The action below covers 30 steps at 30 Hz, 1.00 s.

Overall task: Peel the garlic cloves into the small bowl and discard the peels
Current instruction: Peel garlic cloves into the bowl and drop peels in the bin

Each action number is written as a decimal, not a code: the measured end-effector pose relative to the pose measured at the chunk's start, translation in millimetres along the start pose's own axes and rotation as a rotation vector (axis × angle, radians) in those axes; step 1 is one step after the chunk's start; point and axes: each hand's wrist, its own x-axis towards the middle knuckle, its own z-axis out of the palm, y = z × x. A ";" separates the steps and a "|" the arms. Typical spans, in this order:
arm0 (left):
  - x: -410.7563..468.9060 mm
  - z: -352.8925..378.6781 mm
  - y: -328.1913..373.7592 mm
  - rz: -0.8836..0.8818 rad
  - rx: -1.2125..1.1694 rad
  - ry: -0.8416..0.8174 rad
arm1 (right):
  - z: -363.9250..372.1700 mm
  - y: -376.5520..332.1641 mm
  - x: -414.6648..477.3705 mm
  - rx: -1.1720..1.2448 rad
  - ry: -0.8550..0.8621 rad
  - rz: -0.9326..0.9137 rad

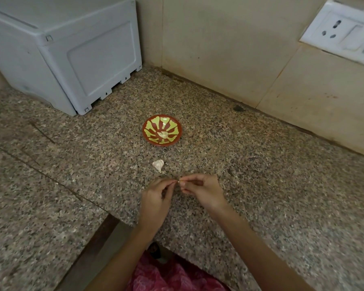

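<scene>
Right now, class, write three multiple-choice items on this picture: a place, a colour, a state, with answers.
1. Where is the loose garlic? A on the counter, nearer than the bowl B inside the bowl C under the bowl
2. The bowl's rim is: A blue B white C red
3. The left hand and right hand are: A lying flat B pinching a clove C lifting the bowl
Answers: 1 A, it lies short of the bowl; 2 C, red around a yellow-green pattern; 3 B, fingertips meet on the clove.

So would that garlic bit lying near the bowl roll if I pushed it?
Probably just a wobble: the garlic bit looks lumpy with a pointed tail, so it would likely pivot, not roll. It seems small and papery, so probably very light.
</scene>
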 end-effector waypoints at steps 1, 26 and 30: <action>-0.5 0.0 0.9 0.002 0.002 0.005 | 1.1 0.7 -0.6 -0.011 0.012 -0.013; 0.8 -3.7 20.6 -0.252 -0.202 -0.005 | -1.5 6.7 1.5 -0.354 0.047 -0.190; 3.0 -3.3 17.6 -0.260 -0.221 -0.037 | -4.6 6.0 3.5 -0.207 0.026 -0.141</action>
